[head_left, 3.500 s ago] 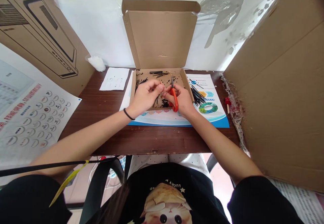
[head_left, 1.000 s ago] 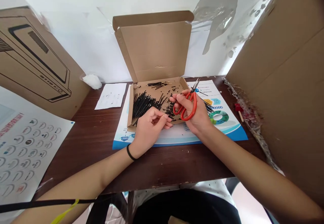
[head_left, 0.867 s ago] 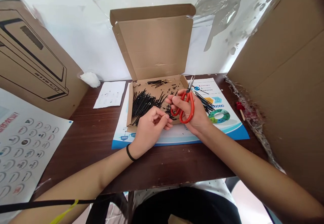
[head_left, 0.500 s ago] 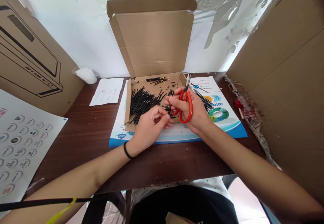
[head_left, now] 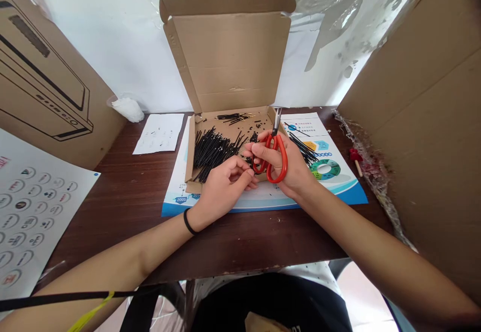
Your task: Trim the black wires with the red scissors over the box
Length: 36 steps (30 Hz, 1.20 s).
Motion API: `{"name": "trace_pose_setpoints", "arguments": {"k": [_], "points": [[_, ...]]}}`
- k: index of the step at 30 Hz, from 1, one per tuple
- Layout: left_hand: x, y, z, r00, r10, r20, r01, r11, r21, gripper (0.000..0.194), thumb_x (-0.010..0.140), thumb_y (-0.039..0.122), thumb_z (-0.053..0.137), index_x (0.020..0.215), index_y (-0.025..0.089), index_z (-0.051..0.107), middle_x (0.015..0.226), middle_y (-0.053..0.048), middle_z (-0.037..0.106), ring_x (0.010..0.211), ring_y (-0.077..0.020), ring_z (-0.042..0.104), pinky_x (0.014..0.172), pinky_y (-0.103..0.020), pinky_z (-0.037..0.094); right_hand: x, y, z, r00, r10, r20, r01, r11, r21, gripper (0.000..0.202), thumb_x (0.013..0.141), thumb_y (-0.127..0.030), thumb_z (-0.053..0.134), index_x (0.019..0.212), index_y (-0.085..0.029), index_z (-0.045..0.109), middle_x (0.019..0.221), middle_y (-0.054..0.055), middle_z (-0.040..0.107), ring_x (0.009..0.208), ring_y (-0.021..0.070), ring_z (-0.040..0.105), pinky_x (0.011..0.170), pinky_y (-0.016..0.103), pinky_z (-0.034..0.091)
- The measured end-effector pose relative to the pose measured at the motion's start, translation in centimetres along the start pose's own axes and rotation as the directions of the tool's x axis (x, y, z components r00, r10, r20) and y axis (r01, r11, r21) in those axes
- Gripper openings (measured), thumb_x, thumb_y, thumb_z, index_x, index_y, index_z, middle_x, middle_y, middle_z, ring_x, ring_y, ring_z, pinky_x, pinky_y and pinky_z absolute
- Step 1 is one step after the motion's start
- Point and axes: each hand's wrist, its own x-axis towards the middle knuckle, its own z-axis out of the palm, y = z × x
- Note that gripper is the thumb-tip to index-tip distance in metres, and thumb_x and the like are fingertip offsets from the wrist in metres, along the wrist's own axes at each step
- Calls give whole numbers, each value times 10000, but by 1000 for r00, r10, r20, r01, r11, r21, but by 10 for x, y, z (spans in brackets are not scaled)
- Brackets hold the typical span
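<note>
On brown desk (head_left: 240, 247) by white wall (head_left: 101, 36), open box (head_left: 233, 61); right hand (head_left: 292, 167) gripping scissors (head_left: 284, 157), left hand (head_left: 225, 179) pinched together.

The head view looks forward and down across the desk (head_left: 240, 247).

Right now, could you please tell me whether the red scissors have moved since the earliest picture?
Yes, to the right: the red scissors were left of the right side of the cardboard box; now their blades overlap it.
</note>
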Motion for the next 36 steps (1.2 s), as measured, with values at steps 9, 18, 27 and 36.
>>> {"name": "trace_pose_setpoints", "arguments": {"k": [9, 18, 27, 36], "points": [[0, 0, 0, 1000, -8, 5, 8, 1000, -19, 99, 866, 222, 614, 841, 164, 538, 743, -4, 702, 669, -114, 706, 648, -222, 575, 0, 2, -2, 1000, 6, 23, -6, 1000, 3, 445, 593, -327, 893, 891, -218, 581, 860, -16, 711, 682, 92, 648, 617, 217, 551], [-1, -1, 0, 1000, 32, -2, -32, 999, -14, 130, 849, 245, 634, 823, 166, 534, 767, -11, 691, 698, -138, 711, 677, -263, 584, 0, 2, -2, 999, 19, 33, -18, 1000, -22, 435, 608, -352, 871, 902, -218, 580, 859, -9, 709, 626, 83, 617, 585, 236, 550], [-1, 1, 0, 999, 52, -8, -52, 999, 17, 159, 890, 312, 585, 910, 155, 596, 742, -3, 661, 648, -109, 652, 643, -232, 546, 0, 3, -1, 1000, 17, 26, -17, 1000, -7, 387, 631, -319, 829, 901, -210, 574, 810, -8, 718, 597, 82, 593, 547, 221, 510], [2, 3, -3, 986, 153, -60, -138, 971, 197, 225, 906, 338, 543, 890, 152, 668, 639, 28, 544, 577, -88, 466, 588, -226, 422, 1, 7, -1, 996, -8, 85, 6, 1000, 29, 424, 640, -338, 840, 934, -221, 557, 780, -28, 717, 562, 70, 582, 561, 209, 508]]}}
